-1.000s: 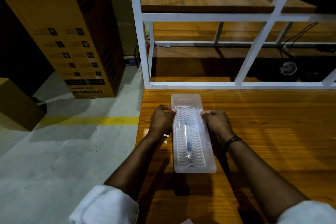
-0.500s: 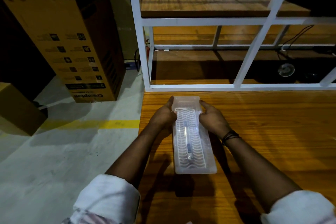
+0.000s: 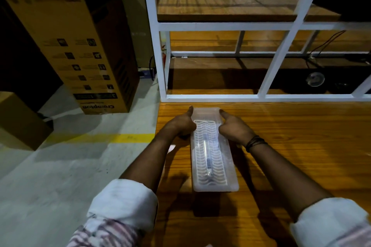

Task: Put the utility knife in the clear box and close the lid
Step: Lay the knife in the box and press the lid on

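Slid up toward the far end of the clear box since a moment ago, both hands, thumbs now stretched forward. Lower centre of frame: box lying lengthwise on the wooden table, ribbed lid down on top, utility knife visible inside through the plastic. Left hand and right hand clasping the box's far sides, fingers curled. Farther up, white shelf frame; upper left, tall cardboard carton on the floor.
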The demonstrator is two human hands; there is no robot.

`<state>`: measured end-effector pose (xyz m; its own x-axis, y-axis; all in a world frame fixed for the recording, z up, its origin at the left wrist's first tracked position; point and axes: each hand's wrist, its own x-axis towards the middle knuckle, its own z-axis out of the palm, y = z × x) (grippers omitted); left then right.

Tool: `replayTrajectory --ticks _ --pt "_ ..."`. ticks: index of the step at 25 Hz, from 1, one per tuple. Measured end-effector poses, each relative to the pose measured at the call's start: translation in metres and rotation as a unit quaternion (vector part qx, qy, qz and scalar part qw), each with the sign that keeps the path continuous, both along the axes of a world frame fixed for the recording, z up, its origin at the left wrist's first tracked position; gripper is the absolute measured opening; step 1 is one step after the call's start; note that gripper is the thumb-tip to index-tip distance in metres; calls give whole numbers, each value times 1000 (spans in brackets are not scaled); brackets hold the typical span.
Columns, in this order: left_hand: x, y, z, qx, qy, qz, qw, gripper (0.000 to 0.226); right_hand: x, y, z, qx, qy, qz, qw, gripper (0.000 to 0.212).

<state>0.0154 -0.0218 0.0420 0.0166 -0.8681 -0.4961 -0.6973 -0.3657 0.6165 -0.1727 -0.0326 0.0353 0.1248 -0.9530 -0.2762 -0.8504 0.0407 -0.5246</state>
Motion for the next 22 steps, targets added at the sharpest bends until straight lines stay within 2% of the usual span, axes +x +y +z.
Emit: replayTrajectory --ticks 4,7,9,11,14,16,18,20,22 --pt "-3 0 -3 -15 -13 12 1000 87 1 -1 -4 -3 15 5 1000 84" --pt "-8 9 -10 -92 -82 0 992 77 0 4 -10 -41 30 9 999 75" --pt "-14 24 -22 -175 -178 -21 968 60 1 12 -18 -95 67 22 993 65" --pt "-20 40 -32 -261 -259 -42 929 48 1 19 -26 -162 131 42 977 56" --pt "-22 43 -35 -332 -309 -74 888 40 2 19 -28 -180 168 88 965 60" --pt "-19 39 -28 -325 -300 -92 892 37 0 17 -29 -150 157 103 971 67" --pt "-13 38 -14 -279 -272 -118 913 43 -4 15 -27 -122 138 107 977 68" --pt "-6 40 2 -201 -255 -162 932 60 -7 13 -25 -103 116 113 981 69" --pt "-1 41 16 -107 -251 -215 938 92 -9 11 -24 -97 103 119 983 71"
